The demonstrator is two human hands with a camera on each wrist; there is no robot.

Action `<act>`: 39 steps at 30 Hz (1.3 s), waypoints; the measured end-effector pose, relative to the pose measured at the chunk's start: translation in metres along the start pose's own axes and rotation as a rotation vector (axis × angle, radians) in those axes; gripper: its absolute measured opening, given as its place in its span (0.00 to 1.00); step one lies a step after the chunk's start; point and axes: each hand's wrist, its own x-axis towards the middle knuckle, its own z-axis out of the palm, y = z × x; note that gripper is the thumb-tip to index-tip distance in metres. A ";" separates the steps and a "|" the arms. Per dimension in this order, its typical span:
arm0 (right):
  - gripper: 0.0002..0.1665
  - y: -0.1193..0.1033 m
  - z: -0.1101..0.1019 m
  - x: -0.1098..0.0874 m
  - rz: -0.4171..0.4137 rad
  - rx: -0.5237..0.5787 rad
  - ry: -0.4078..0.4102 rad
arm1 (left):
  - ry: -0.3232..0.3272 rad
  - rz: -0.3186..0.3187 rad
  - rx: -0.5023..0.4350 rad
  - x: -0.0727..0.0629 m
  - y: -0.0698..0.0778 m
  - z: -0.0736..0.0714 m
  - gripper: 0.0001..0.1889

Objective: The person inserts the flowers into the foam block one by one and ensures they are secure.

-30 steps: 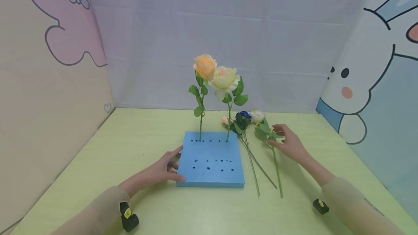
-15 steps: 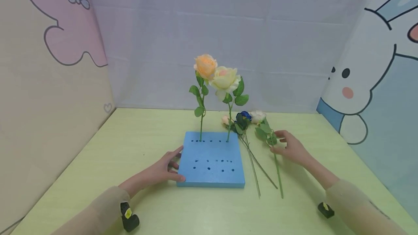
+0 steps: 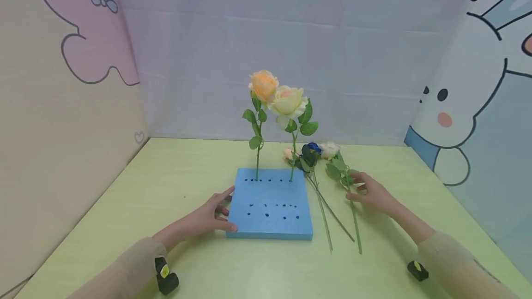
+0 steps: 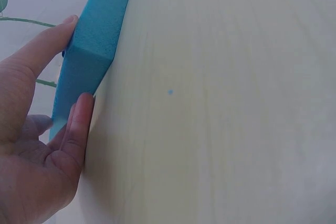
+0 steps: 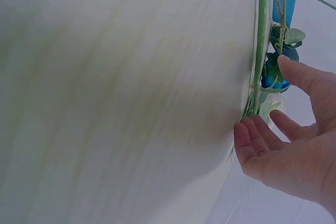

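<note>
Head view, centre-right: right hand [image 3: 371,195], fingers parted, is hovering beside the green-stemmed white fabric-like rose [image 3: 330,150]; picking-up is likely needing a pinch.

The left hand [image 4: 31,166] touches the blue board [image 4: 100,27]. The thumb [image 4: 50,40] rests at the board's edge, and a fingertip [image 4: 84,102] lies against its side. The pale table [image 4: 220,114], marked with a small blue speck [image 4: 170,92], extends to the right. Green stems [image 4: 26,20] show at the left, partly hidden.
</note>
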 end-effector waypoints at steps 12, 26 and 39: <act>0.42 0.015 0.003 0.002 0.040 0.105 -0.078 | 0.008 -0.017 -0.004 -0.002 0.002 0.001 0.58; 0.48 0.007 0.006 0.003 0.007 0.024 -0.100 | 0.013 -0.020 0.003 -0.001 0.001 0.001 0.58; 0.47 0.002 0.002 0.005 0.073 0.075 -0.142 | 0.009 -0.012 0.010 0.000 0.001 0.001 0.58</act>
